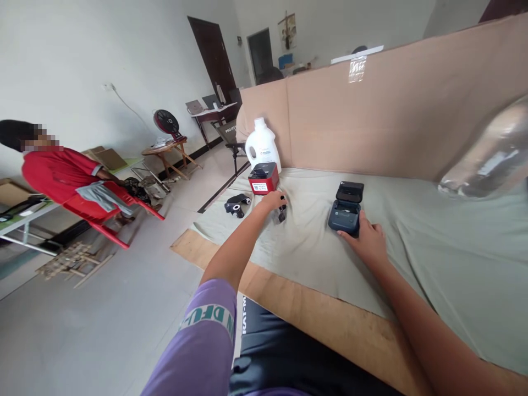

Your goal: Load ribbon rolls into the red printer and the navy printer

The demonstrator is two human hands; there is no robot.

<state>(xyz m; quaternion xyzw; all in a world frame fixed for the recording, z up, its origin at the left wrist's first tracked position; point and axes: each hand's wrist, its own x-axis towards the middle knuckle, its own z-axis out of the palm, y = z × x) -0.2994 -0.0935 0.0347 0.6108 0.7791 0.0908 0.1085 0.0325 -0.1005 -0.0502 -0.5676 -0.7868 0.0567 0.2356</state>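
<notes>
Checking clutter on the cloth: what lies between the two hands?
Only bare grey-green cloth lies between the left hand and the right hand, as the head view shows.

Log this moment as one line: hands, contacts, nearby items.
left hand: on small black part | right hand: touching dark blue box-shaped device, lid up | nearby: red box-shaped device, white plastic jug | surface: grey-green cloth

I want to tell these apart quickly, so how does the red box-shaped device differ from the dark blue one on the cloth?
The red device is bright red with a black top and a white label on its front; the dark blue device is dark all over. The red device looks closed, while the dark blue device has its lid tilted up. The right hand touches the dark blue device; the left hand lies just in front of the red device. Both sit on the grey-green cloth.
</notes>
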